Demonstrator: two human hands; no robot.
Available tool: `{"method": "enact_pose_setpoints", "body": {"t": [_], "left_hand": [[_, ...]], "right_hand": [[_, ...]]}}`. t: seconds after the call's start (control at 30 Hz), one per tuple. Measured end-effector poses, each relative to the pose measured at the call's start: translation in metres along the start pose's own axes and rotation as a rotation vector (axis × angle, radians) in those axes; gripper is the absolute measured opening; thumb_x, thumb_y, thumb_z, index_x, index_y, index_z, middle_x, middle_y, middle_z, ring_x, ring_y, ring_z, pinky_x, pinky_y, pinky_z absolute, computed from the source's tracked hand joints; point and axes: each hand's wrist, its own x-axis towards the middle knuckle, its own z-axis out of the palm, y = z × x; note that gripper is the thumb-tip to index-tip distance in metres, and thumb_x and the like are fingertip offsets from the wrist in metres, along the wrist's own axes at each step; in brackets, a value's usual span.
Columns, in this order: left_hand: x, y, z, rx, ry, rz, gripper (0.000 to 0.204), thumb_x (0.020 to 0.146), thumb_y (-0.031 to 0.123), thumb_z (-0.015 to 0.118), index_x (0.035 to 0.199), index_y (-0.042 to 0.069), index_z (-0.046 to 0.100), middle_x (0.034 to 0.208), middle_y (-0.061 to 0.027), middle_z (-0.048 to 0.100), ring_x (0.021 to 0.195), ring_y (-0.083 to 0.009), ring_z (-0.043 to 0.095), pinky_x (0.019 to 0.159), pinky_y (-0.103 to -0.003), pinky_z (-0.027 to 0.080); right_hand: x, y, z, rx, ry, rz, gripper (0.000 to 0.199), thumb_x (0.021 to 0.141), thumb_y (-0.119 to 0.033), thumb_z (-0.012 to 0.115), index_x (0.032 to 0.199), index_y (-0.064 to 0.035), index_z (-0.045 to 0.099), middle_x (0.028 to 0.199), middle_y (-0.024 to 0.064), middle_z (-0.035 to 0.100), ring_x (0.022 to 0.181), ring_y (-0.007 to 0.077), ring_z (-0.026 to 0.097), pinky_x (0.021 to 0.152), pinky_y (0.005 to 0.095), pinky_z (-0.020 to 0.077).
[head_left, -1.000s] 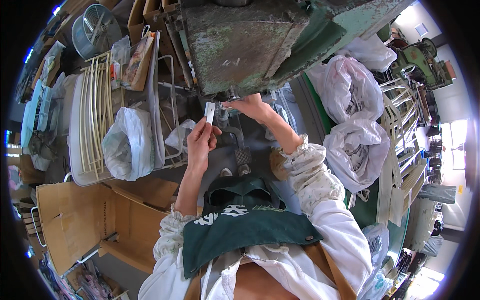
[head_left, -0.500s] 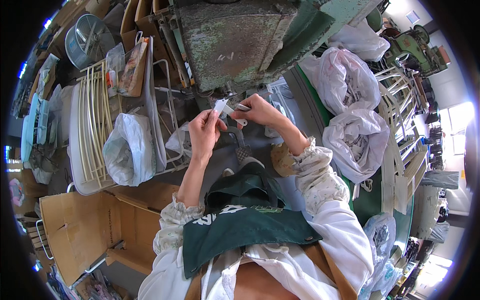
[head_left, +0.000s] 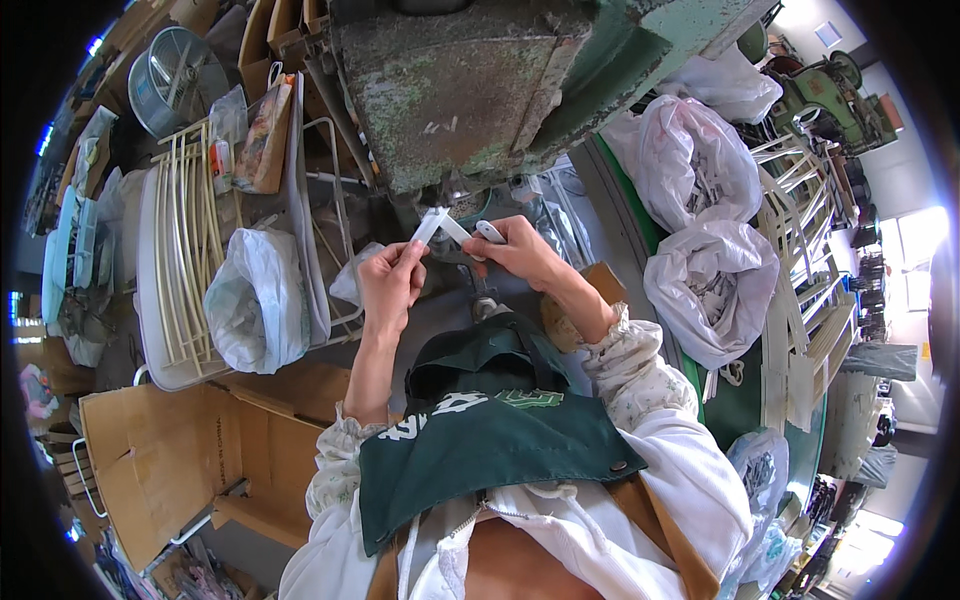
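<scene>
Below the big green, rust-stained machine [head_left: 480, 90], both hands met just under its worn metal head. The left hand [head_left: 392, 280] pinched the lower end of a small white strip [head_left: 428, 226] between thumb and fingertips, the strip tilting up and to the right toward the machine. The right hand [head_left: 515, 247] was closed around a second white piece [head_left: 490, 232], its rounded end poking out by the thumb, and its fingertips reached to the upper end of the strip as well. Strip and piece sat just beneath the machine, close together; whether they touched each other could not be told.

Left of the machine, a white tray [head_left: 150, 300] carried a row of long pale slats [head_left: 190, 230] with a bulging white plastic bag [head_left: 255, 300] lying against them. Lower left of the machine lay an open cardboard box [head_left: 160, 460]. Right of the machine, two stuffed white sacks [head_left: 705, 230] rested on a green surface, with a stack of pale wooden frames [head_left: 800, 290] just beyond. A dark green apron [head_left: 480, 450] hung over the person's white, patterned sleeves directly below the machine.
</scene>
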Motion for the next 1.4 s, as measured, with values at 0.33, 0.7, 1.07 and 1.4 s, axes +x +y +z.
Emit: {"method": "enact_pose_setpoints", "body": {"t": [0.33, 0.7, 1.07, 1.4], "left_hand": [[0.004, 0.006, -0.003, -0.035, -0.011, 0.028, 0.021, 0.088, 0.017, 0.063, 0.079, -0.003, 0.066, 0.051, 0.0026, 0.045, 0.037, -0.0022, 0.031, 0.034, -0.018, 0.019], [-0.001, 0.008, -0.027, -0.149, -0.204, -0.045, 0.050, 0.096, 0.042, 0.046, 0.119, -0.001, 0.056, 0.092, -0.0170, 0.068, 0.047, -0.0071, 0.048, 0.038, -0.016, 0.028], [0.011, -0.012, 0.020, -0.139, -0.265, -0.116, 0.023, 0.094, 0.020, 0.055, 0.105, 0.002, 0.064, 0.072, 0.0004, 0.057, 0.046, -0.0020, 0.037, 0.042, -0.018, 0.023], [0.025, -0.031, -0.025, 0.067, 0.232, 0.153, 0.020, 0.090, 0.014, 0.057, 0.104, 0.002, 0.064, 0.079, 0.0001, 0.059, 0.064, -0.0054, 0.050, 0.055, -0.019, 0.038]], "right_hand": [[0.003, -0.004, 0.001, 0.110, 0.010, -0.020, 0.024, 0.087, -0.019, 0.065, 0.076, 0.0021, 0.065, 0.061, 0.0006, 0.059, 0.056, 0.0061, 0.049, 0.051, 0.0226, 0.0349], [-0.056, 0.023, -0.188, 0.177, 0.986, -0.074, 0.027, 0.085, -0.027, 0.061, 0.088, -0.0005, 0.066, 0.068, 0.0075, 0.062, 0.052, 0.0123, 0.051, 0.047, 0.0262, 0.0394], [-0.004, -0.021, -0.001, 0.353, 0.053, -0.208, 0.020, 0.093, -0.005, 0.051, 0.109, 0.0063, 0.048, 0.090, 0.0139, 0.065, 0.070, 0.0155, 0.064, 0.057, 0.0259, 0.0528], [0.025, -0.013, 0.011, 0.311, 0.044, -0.088, 0.020, 0.093, -0.011, 0.054, 0.086, 0.0072, 0.059, 0.074, 0.0100, 0.063, 0.060, 0.0128, 0.060, 0.049, 0.0240, 0.0485]]}}
